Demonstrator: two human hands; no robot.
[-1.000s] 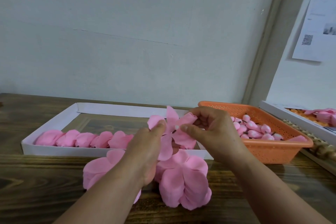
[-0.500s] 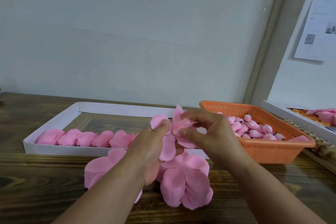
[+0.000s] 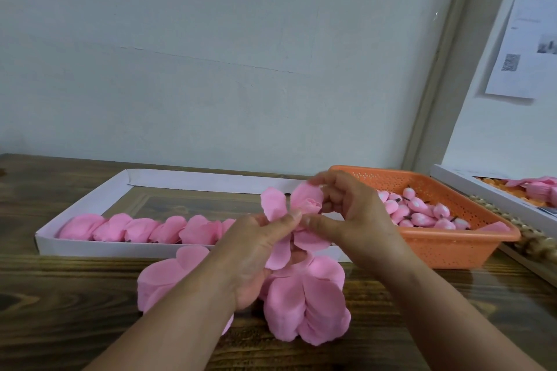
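A pink fabric flower (image 3: 304, 205) is held above the wooden table (image 3: 75, 295) between both hands. My left hand (image 3: 253, 253) pinches its lower petals from below and left. My right hand (image 3: 352, 217) curls its fingers round the upper petals and pinches near the flower's middle. Under my hands lie loose pink petal stacks (image 3: 304, 307) on the table. A white shallow tray (image 3: 120, 184) behind holds a row of finished pink flowers (image 3: 144, 229). An orange perforated basket (image 3: 446, 247) to the right holds several pink buds (image 3: 419, 214).
A second white tray (image 3: 470, 187) with pink and orange pieces stands at the far right edge. A braided cord (image 3: 533, 238) lies between it and the basket. The wall stands close behind the trays.
My right hand's fingers have folded the petals closer round the flower's middle, and the flower has shifted slightly right toward the basket. My left hand keeps its pinch.
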